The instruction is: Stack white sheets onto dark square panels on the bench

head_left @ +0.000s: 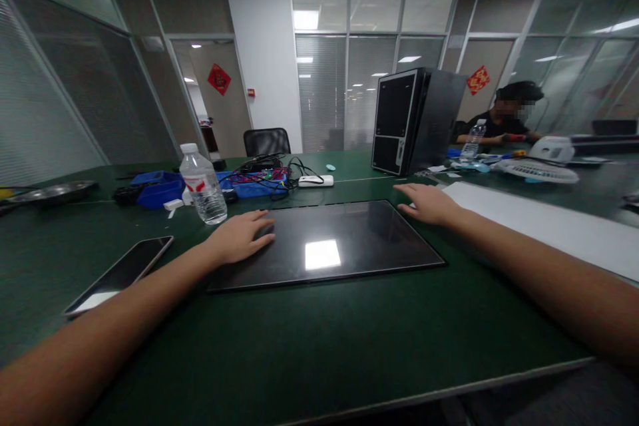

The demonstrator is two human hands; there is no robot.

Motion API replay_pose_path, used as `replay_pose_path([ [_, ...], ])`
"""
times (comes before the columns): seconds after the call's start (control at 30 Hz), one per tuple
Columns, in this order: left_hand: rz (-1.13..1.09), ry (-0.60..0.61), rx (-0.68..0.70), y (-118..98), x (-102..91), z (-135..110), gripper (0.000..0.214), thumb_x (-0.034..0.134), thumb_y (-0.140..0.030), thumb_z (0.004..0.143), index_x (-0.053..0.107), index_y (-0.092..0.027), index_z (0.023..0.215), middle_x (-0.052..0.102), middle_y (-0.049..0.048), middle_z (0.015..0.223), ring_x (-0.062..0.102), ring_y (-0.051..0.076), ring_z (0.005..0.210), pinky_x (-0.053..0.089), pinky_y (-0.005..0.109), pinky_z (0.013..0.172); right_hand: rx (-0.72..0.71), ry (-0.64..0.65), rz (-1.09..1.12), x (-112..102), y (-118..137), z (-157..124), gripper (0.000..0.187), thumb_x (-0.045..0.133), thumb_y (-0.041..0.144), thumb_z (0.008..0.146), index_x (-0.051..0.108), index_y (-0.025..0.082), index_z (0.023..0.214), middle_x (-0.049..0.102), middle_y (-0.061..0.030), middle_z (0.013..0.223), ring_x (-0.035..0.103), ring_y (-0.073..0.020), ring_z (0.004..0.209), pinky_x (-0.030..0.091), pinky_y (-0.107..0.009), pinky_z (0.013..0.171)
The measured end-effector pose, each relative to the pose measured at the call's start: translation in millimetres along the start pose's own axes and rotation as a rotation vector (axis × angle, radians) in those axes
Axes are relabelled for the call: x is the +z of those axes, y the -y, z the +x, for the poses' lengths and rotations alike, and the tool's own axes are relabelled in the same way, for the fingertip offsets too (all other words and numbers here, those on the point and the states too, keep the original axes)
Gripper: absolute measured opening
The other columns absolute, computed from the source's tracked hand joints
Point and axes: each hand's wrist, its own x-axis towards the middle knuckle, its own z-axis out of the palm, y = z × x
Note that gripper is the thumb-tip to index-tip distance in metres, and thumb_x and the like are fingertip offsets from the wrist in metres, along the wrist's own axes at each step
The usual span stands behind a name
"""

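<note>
Two spread grips: left hand [239,237], right hand [428,203] flat at opposite ends of black glass panel [344,226], apparently steadying it.

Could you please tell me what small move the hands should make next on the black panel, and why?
Probably hook both hands' fingertips under the side edges of the flat glossy black panel. The left hand lies open on its left edge, the right hand open at its far right corner, and it lies flat on the dark green table, so nothing grips it yet.
</note>
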Motion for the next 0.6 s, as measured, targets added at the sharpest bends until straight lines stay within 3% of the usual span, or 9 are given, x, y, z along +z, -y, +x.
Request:
replay_pose_path([
  [0.07,-0.169,0.006,-0.063,20.4,19.0,1.4,0.076,0.036,-0.066,0.100,0.060,-0.020,0.155,0.048,0.0095,0.170,0.042,0.030,0.159,0.032,0.047,0.132,0.252,-0.044,-0.080,5.4,-35.3,-4.0,0.082,0.054,0.055,0.099,0.044,0.004,0.162,0.041,-0.0334,0.165,0.038,-0.0498,0.153,0.034,-0.070,0.120],
  [0.13,-0.226,0.026,-0.066,31.6,29.0,-1.7,0.076,0.041,-0.067,0.098,0.058,-0.022,0.157,0.045,0.0077,0.171,0.039,0.030,0.161,0.029,0.047,0.133,0.465,-0.035,-0.127,12.4,-63.1,-10.6,0.080,0.050,0.061,0.100,0.055,0.000,0.152,0.049,-0.0400,0.154,0.046,-0.0548,0.144,0.041,-0.074,0.109],
  [0.2,-0.221,0.027,-0.063,34.7,31.1,-4.9,0.076,0.042,-0.066,0.098,0.056,-0.022,0.159,0.043,0.0077,0.172,0.037,0.030,0.162,0.027,0.047,0.133,0.582,0.010,-0.141,18.3,-81.1,-16.4,0.073,0.046,0.064,0.104,0.066,0.003,0.138,0.062,-0.0361,0.138,0.062,-0.0477,0.128,0.050,-0.067,0.101],
  [0.3,-0.176,0.026,-0.067,32.7,28.7,-5.2,0.075,0.041,-0.065,0.099,0.058,-0.021,0.158,0.045,0.0089,0.171,0.041,0.028,0.160,0.028,0.044,0.133,0.612,0.065,-0.145,21.3,-90.3,-19.7,0.053,0.056,0.060,0.105,0.069,0.014,0.128,0.070,-0.0173,0.127,0.069,-0.0283,0.112,0.057,-0.051,0.098],
  [0.37,-0.153,0.021,-0.061,31.5,27.7,-3.5,0.074,0.041,-0.065,0.099,0.060,-0.021,0.156,0.047,0.0090,0.169,0.043,0.027,0.159,0.029,0.041,0.133,0.589,0.069,-0.151,19.6,-86.7,-19.0,0.041,0.063,0.053,0.105,0.068,0.019,0.128,0.069,-0.0105,0.129,0.069,-0.0227,0.111,0.059,-0.045,0.098],
  [0.6,-0.119,-0.013,-0.079,28.9,27.8,-2.1,0.069,0.043,-0.061,0.098,0.066,-0.023,0.151,0.053,0.0092,0.165,0.051,0.029,0.154,0.036,0.043,0.129,0.518,-0.009,-0.230,4.0,-41.8,-13.6,0.039,0.070,0.045,0.102,0.068,0.015,0.127,0.070,-0.0116,0.125,0.069,-0.0225,0.108,0.061,-0.044,0.095],
])
